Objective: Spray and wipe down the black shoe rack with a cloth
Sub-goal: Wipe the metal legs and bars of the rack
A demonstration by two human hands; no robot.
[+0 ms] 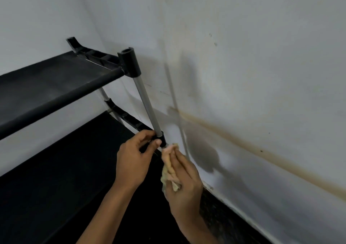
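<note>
Shoe rack (61, 79): set in a room corner at the left of the view, its right end just beside the side wall; two black fabric tiers are seen, the upper one matte and faintly dusty, the lower one so dark that its surface is hard to make out. Both tiers are cut off by the left edge.
Pole (148, 105): a smooth grey metal tube, tilted in the view, running from a black plastic socket at the upper tier down to a black joint (161, 138) at the lower tier. Its lower end is hidden by cloth and fingers.
Cloth (169, 170): pale yellowish, crumpled and soft, bunched against the pole just below the joint; much of it is covered by the hand.
Right hand (184, 180): curled round the cloth, fingers pointing up toward the joint, the cloth gripped and pressed to the pole.
Left hand (133, 158): thumb and fingers pinched on the black joint, wrist low; the two hands lie close together.
Wall (252, 75): white, smooth, scuffed, crossed by a brownish stain line; blurred shadows of pole and hands are cast on it.
Floor (221, 212): dark and speckled, detail not discernible.
</note>
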